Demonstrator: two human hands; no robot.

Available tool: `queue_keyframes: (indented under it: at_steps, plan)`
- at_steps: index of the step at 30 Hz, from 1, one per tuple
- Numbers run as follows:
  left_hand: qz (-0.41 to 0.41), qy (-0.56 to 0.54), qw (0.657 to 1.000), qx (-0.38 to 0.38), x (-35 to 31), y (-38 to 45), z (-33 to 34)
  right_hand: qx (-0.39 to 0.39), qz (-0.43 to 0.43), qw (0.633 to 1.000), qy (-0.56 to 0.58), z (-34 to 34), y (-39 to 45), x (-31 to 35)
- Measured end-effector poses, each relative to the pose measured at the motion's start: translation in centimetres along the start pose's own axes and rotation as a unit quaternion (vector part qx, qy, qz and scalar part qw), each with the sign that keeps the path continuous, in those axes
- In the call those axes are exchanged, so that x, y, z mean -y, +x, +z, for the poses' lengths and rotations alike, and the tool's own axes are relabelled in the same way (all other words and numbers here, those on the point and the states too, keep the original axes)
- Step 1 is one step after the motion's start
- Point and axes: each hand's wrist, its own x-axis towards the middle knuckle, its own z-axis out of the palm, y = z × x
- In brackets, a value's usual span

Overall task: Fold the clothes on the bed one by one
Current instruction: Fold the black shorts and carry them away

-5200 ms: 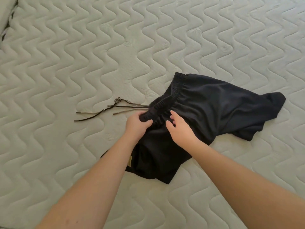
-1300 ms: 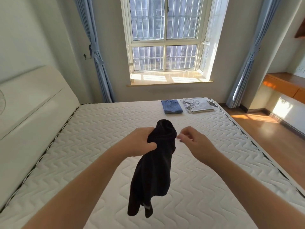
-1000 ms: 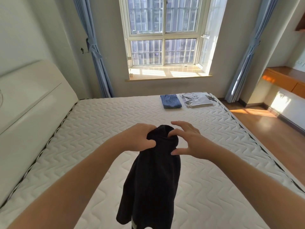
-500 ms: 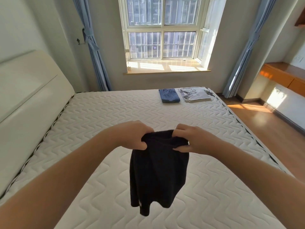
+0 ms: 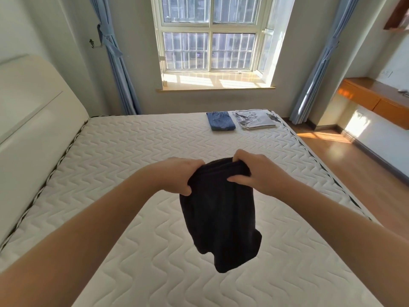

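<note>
Shorts (image 5: 219, 209) held up above the bed (image 5: 132, 151).
Left hand (image 5: 179, 176) and right hand (image 5: 259, 173) pinched the waistband (next: lay flat, probably).

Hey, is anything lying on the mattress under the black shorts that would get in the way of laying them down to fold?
Nothing visible does. The black shorts hang from both hands over bare mattress; the folded clothes lie far off near the window.

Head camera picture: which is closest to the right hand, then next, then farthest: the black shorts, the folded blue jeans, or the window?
1. Black shorts: gripped by the right hand itself.
2. Folded blue jeans: at the bed's far end, beyond the hand.
3. Window: in the wall behind the bed.
</note>
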Motion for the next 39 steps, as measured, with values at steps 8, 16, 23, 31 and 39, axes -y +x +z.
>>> queue_keyframes:
  at_steps: [8,16,23,31,39]
  plan:
    - [0.074,-0.097,0.990,-0.075,-2.3,4.1,0.7,-0.048,0.021,0.998,0.026,0.5,-0.5,2.1]
    - [0.066,-0.134,0.987,-0.064,-4.6,6.4,2.9,-0.089,0.146,0.947,0.272,3.2,-6.2,-4.0]
    - [0.017,-0.173,0.984,-0.035,-7.7,7.1,3.4,-0.028,0.394,0.853,0.341,12.1,-13.6,-13.9]
    - [-0.023,-0.170,0.985,-0.036,-11.7,8.9,1.4,0.025,0.524,0.702,0.481,16.9,-16.1,-21.1]
    - [-0.089,-0.246,0.964,-0.055,-14.0,9.8,2.0,-0.012,0.458,0.683,0.568,14.2,-17.4,-27.2]
